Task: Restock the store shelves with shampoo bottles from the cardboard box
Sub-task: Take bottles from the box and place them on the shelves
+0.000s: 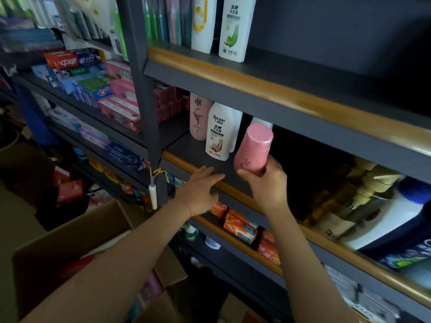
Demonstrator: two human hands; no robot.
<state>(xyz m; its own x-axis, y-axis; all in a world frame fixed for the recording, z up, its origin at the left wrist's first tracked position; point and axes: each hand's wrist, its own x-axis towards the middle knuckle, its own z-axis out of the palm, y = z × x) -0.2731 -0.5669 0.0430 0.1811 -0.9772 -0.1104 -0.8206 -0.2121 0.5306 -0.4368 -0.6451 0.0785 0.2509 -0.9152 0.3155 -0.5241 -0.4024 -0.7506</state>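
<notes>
Holding the pink bottle (253, 149) by its lower body, the right hand (265, 180) had fingers and thumb curled round it, cap end up and tipped a bit toward the camera, so its long axis ran from the hand up and back into the shelf bay. The bottle sat just over the front part of the middle shelf (200, 150), not yet set down as far as I could tell, w/ its base hidden by the hand. The white bottle (220, 131) stood just to its left, a paler pink bottle (198, 117) behind that, and another white one peeked out right behind the held bottle.

The left hand (201, 185) lay open, fingers straight and spread, resting on the wooden shelf edge (184, 163), holding nothing. The right hand was clearly the one placed for the move: probably push fwd and down beside the white bottle, righting it to vertical. Dark gap to the right looked free. The cardboard box (77, 231) sat low left, well apart from both hands.
</notes>
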